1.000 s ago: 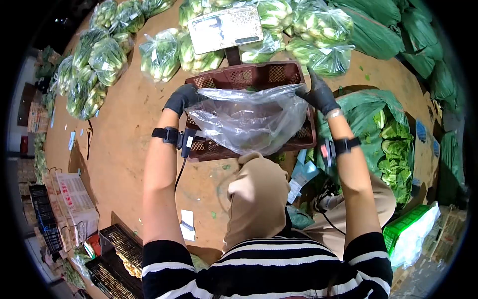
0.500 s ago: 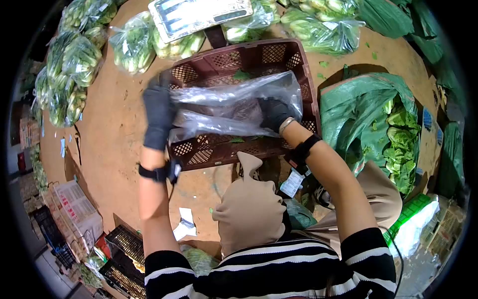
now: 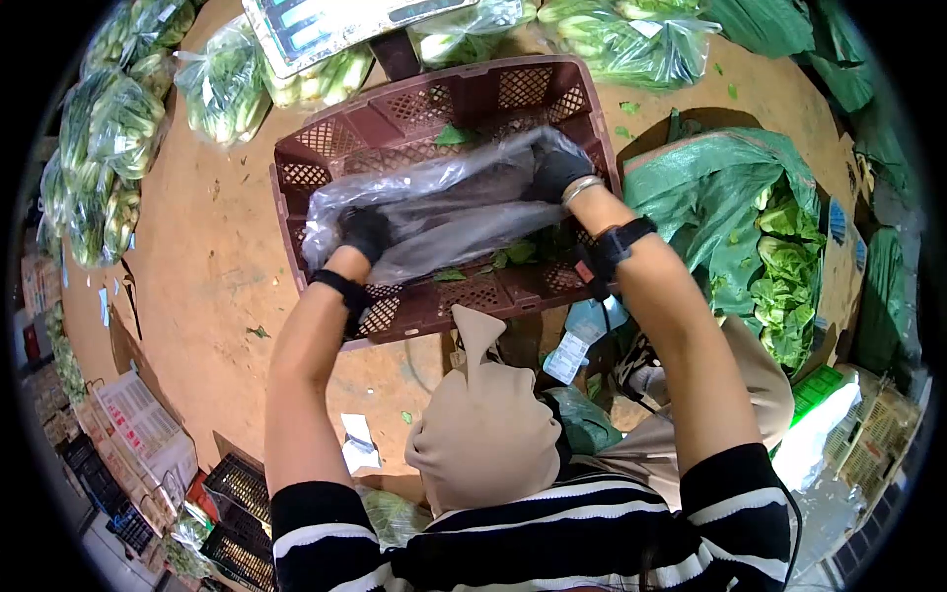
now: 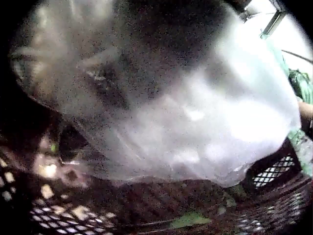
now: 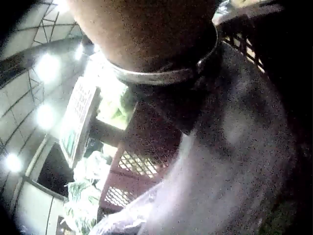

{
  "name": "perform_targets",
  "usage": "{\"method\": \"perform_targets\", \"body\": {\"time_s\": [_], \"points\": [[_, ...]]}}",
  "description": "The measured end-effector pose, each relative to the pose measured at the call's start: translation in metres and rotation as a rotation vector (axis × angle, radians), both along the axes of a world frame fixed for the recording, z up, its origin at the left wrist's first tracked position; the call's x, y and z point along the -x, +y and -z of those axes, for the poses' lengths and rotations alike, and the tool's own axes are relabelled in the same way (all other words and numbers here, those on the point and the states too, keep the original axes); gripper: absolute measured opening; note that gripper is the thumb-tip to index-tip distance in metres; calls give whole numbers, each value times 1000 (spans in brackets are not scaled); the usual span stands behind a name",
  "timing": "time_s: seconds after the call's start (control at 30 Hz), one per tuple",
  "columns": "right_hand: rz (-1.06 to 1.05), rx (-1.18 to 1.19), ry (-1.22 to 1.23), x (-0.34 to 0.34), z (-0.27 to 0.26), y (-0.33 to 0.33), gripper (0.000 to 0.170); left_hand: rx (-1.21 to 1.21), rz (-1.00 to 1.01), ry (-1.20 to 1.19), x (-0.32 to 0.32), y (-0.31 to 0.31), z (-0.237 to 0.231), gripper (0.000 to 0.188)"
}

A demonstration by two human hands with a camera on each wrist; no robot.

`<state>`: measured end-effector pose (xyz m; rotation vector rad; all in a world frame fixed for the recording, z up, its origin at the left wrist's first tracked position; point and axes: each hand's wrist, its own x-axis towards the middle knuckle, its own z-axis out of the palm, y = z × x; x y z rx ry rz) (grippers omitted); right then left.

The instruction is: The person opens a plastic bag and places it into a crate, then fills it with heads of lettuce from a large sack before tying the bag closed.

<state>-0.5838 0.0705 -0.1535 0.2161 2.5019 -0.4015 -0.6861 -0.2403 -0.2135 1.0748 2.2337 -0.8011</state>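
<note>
A clear plastic bag [image 3: 444, 212] lies spread inside a brown mesh-sided crate [image 3: 424, 104], its mouth facing up. My left hand [image 3: 367, 233], in a dark glove, reaches into the bag's left end. At the right end my right hand [image 3: 558, 176], also gloved, is down inside the mouth, against the film. Dark glove and film hide the fingers of both hands, so I cannot tell how they are curled. In the left wrist view the bag film [image 4: 195, 137] fills most of the picture. The right wrist view has the film [image 5: 210, 186] beside the glove, below a bracelet [image 5: 156, 76].
A weighing scale's display [image 3: 345, 25] stands behind the crate. Bagged leafy greens [image 3: 227, 84] lie at the back and left. To the right is an opened green sack [image 3: 691, 207] with loose greens [image 3: 784, 271]. Loose leaves [image 3: 513, 254] lie in the crate. My knee [image 3: 483, 434] is close in front.
Both hands have gone from the bag's rim to inside its ends, pushing the film down and apart in the crate. The head view has shifted, moving the crate lower and leftward.
</note>
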Motion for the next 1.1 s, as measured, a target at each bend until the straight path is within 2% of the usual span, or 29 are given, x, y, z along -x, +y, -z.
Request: {"method": "perform_targets", "body": {"time_s": [0.07,0.1,0.13,0.17,0.2,0.23,0.27,0.3,0.33,0.37,0.4,0.43,0.47,0.53,0.57,0.6,0.67,0.7,0.73,0.77,0.8,0.83,0.87,0.93,0.97,1.0,1.03,1.07,1.1], "points": [[51,-115,78,6,0,2,44,-25,-114,-72,12,-16,16,33],[51,-114,76,7,2,-1,44,-114,-180,-110,18,-22,24,39],[72,-155,176,9,5,-7,41,-220,-221,-128,19,-26,33,45],[94,-194,278,11,8,-14,38,-323,-258,-71,9,-4,0,54],[96,-190,276,13,4,-26,38,-427,-296,-13,0,14,-19,63],[3,-204,328,14,-6,-40,33,-425,-297,-15,-3,21,-18,63],[-92,-217,378,14,-11,-54,31,-605,-292,-72,-6,27,-16,72],[-96,-216,373,13,-10,-65,31,-784,-289,-129,-11,32,-15,82],[-152,-182,350,12,-10,-77,48,-784,-297,-130,-17,37,-15,82],[-206,-149,331,13,-7,-83,73,-769,-235,-56,-21,42,-19,84],[-210,-148,334,11,8,-84,73,-752,-171,18,-22,44,-21,87],[-320,-217,444,5,41,-82,81,-687,-175,47,-17,46,-19,91],[-301,-217,473,4,62,-73,86,-687,-173,47,-10,47,-14,91],[-263,-216,531,3,103,-56,96,-692,-444,230,3,43,-1,82],[-323,-195,368,2,85,-39,102,-773,-394,273,7,35,-2,76],[-283,-178,297,2,74,-32,107,-775,-392,268,8,31,-1,76],[-202,-155,155,1,49,-17,117,-762,-422,82,5,35,2,74],[-302,-73,372,0,50,-16,78,-695,-353,103,-1,40,-17,75],[-161,149,405,6,45,-18,62,-631,-283,125,-8,45,-36,75],[-19,395,441,11,40,-19,48,-699,-208,18,-4,37,-26,80],[105,628,481,18,35,-19,35,-781,-134,-8,15,1,47,84],[-51,444,632,11,9,-8,45,-690,-270,8,1,25,2,81],[-178,234,794,4,-20,1,55,-541,-141,60,5,25,-1,78],[-357,634,386,-4,-105,25,49,-761,16,-81,17,12,9,81],[-371,674,436,-17,-146,49,51,-876,-238,-289,4,27,-30,76],[-396,726,492,-37,-185,84,53,-970,-237,-326,-7,30,-54,66],[-127,714,343,-59,-213,114,52,-1067,-274,-417,-12,33,-64,60],[138,701,194,-86,-234,148,52,-1051,-442,-474,-29,41,-95,53],[144,428,289,-119,-254,169,48,-999,-595,-581,-43,48,-120,51]]}}
